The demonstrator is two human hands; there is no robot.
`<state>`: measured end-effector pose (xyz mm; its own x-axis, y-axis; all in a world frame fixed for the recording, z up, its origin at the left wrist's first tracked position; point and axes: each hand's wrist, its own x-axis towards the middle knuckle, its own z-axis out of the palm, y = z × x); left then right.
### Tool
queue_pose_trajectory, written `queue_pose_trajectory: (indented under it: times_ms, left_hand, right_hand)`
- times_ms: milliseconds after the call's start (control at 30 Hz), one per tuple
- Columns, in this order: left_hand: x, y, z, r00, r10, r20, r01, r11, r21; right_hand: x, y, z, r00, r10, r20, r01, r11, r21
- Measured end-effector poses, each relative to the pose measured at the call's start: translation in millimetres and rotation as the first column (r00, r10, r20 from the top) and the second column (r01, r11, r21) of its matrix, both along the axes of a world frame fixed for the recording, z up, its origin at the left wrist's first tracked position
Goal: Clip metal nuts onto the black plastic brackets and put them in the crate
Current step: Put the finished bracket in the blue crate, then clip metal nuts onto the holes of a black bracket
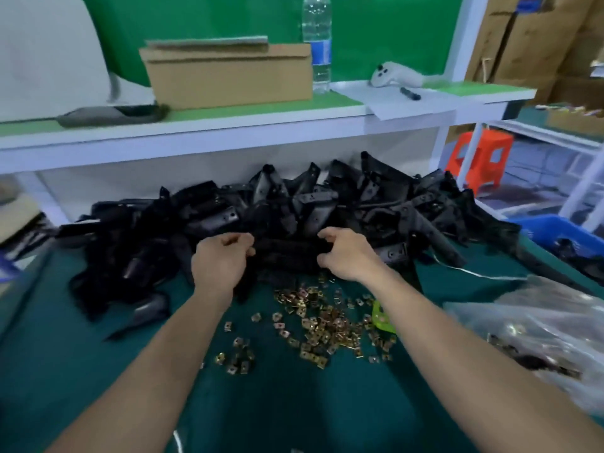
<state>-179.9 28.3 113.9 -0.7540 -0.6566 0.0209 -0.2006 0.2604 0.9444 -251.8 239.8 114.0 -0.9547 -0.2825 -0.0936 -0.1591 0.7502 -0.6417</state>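
Head view. My left hand (222,256) and right hand (346,256) reach forward side by side over the table (98,371), which is covered in dark green. Both hands have their fingers curled, and between them I hold one black bracket (287,253): the left hand grips its left end, the right hand its right end. The picture is too blurred here for me to tell whether either hand also pinches a nut.

The held bracket lies at the near edge of the bracket pile (294,201), a wide heap of black plastic parts spread across the far side of the table, below a white shelf (228,132). The metal nuts (320,322), small and brass-coloured, are scattered loose on the table just this side of the pile, between my forearms. A small green object (382,317) lies at their right edge, partly under my right forearm.

The blue crate (555,230) stands at the right edge of the table, beyond the pile, with dark parts showing inside it. A clear plastic bag (539,322) lies near it on the right.

On the shelf stand a cardboard box (228,73) and, just right of it, a water bottle (317,44); further right lie a white controller (395,76) and a black marker (410,93).
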Motion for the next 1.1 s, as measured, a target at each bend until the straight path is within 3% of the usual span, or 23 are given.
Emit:
queue_pose_trajectory:
  times_ms: [100, 167, 233, 300, 433, 467, 600, 667, 767, 867, 900, 967, 1033, 1100]
  left_hand:
    - [17, -36, -17, 0.998, 0.011, 0.057, -0.004, 0.993, -0.12]
    - [23, -52, -31, 0.992, -0.041, 0.117, 0.064, 0.977, -0.201]
    - [29, -57, -44, 0.97, -0.133, 0.205, 0.185, 0.948, -0.261]
    - [35, -57, -57, 0.946, -0.212, 0.244, 0.277, 0.922, -0.272]
    - [40, -46, -78, 0.919, -0.264, 0.294, 0.358, 0.872, -0.335]
    - [41, -44, -80, 0.916, -0.267, 0.299, 0.364, 0.868, -0.339]
    - [48, -42, -83, 0.938, -0.234, 0.257, 0.318, 0.876, -0.363]
    - [54, -43, -80, 0.95, -0.221, 0.222, 0.285, 0.902, -0.323]
    - [63, -43, -69, 0.96, -0.267, 0.09, 0.277, 0.952, -0.127]
    - [73, -32, -57, 0.888, -0.437, -0.14, 0.458, 0.86, 0.225]
    - [75, -27, -55, 0.867, -0.449, -0.216, 0.497, 0.81, 0.311]
    - [78, -14, -54, 0.9, -0.359, -0.249, 0.432, 0.815, 0.385]
    - [78, -4, -59, 0.957, -0.231, -0.176, 0.281, 0.89, 0.359]
    - [79, 9, -67, 0.968, -0.202, -0.147, 0.239, 0.918, 0.315]
  right_hand:
    - [1, -34, -16, 0.994, 0.092, 0.066, -0.099, 0.989, 0.111]
    - [6, -54, -25, 0.996, 0.072, 0.047, -0.073, 0.997, 0.027]
    - [12, -71, -33, 0.998, -0.049, -0.036, 0.046, 0.996, -0.081]
    - [18, -88, -38, 0.991, -0.112, -0.068, 0.105, 0.99, -0.09]
    - [25, -115, -48, 0.998, 0.023, 0.06, -0.032, 0.986, 0.164]
    - [24, -116, -50, 0.997, 0.013, 0.071, -0.024, 0.988, 0.154]
    - [27, -99, -48, 0.984, -0.1, 0.145, 0.127, 0.974, -0.189]
    - [36, -81, -45, 0.971, -0.116, 0.209, 0.188, 0.911, -0.368]
    - [53, -59, -43, 0.972, -0.051, 0.23, 0.171, 0.825, -0.539]
    - [67, -43, -47, 0.983, -0.009, 0.183, 0.116, 0.801, -0.587]
    - [70, -39, -50, 0.986, 0.003, 0.164, 0.093, 0.81, -0.578]
    - [77, -32, -59, 0.998, 0.014, 0.068, 0.022, 0.866, -0.5]
    - [84, -26, -68, 0.991, -0.022, -0.135, -0.018, 0.958, -0.287]
    - [94, -25, -75, 0.922, -0.016, -0.386, 0.02, 1.0, 0.006]
